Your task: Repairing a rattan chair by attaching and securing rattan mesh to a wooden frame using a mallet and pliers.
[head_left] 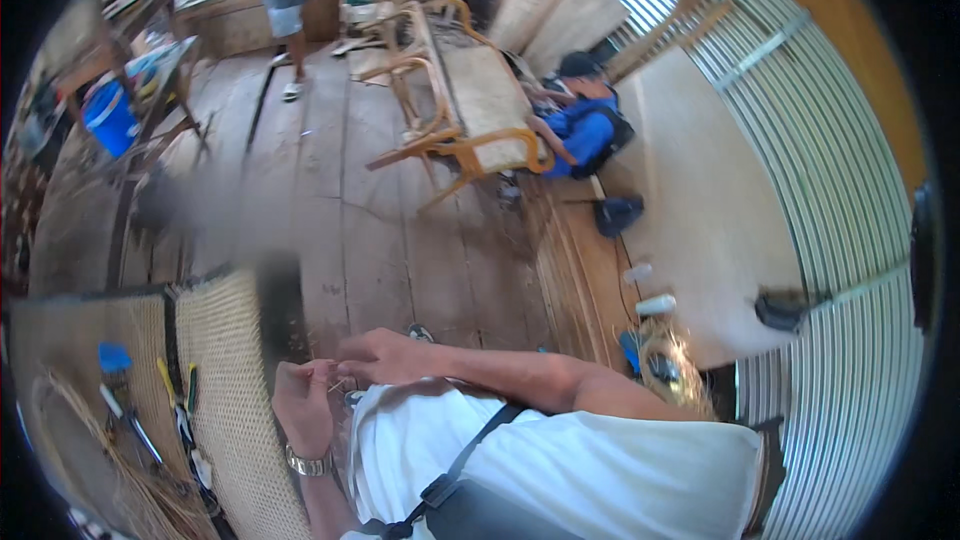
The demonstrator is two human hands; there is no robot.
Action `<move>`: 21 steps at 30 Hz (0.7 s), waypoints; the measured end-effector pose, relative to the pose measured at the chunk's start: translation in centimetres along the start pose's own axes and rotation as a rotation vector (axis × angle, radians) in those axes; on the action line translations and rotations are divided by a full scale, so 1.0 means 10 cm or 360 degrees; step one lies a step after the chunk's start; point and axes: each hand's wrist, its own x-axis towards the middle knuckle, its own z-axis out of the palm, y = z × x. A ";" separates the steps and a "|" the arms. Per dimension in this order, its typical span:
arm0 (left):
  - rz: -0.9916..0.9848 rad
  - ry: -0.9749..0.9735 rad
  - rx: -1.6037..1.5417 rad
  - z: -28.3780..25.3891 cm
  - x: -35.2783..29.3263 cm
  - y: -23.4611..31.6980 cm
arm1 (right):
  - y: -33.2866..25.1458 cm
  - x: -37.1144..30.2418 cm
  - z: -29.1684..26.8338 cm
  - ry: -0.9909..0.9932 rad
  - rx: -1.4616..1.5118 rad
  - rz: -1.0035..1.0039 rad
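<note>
My left hand [303, 410] and my right hand [388, 356] meet in front of my white shirt, fingertips pinched close together. Slivers of something thin and pale, perhaps a strand, show just under the fingers. What exactly the fingers hold is too small to make out. Beside my left hand lies a woven cane panel [228, 370] with a dark dividing bar along it. On its far-left section rest a blue-ended tool [116, 360], a yellow-handled tool [167, 380] and a bundle of loose cane strands [115, 455].
A wooden-framed bench [490, 90] stands ahead, with a person in blue [590, 130] seated by it. Another person [287, 20] stands farther back. A blue bucket [110, 118] is at left. Right are a plywood sheet [700, 200], corrugated metal wall [850, 370] and coiled strands [690, 395].
</note>
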 end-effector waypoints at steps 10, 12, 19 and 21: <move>0.0419 0.1514 -0.0010 -2.68 -0.31 -0.78 | 1.01 -0.26 -1.13 0.0668 -0.0521 0.0526; 0.0345 0.1678 -0.0089 -3.08 -0.59 -0.80 | 0.89 -0.18 -1.47 0.0770 -0.0672 0.0423; 0.0158 0.2092 0.1077 -3.40 -1.11 -1.25 | 0.22 0.76 -2.82 0.1422 -0.1547 0.0474; 0.0245 0.2103 0.1438 -3.34 -1.08 -1.44 | 0.16 1.26 -3.10 0.1588 -0.1702 0.0563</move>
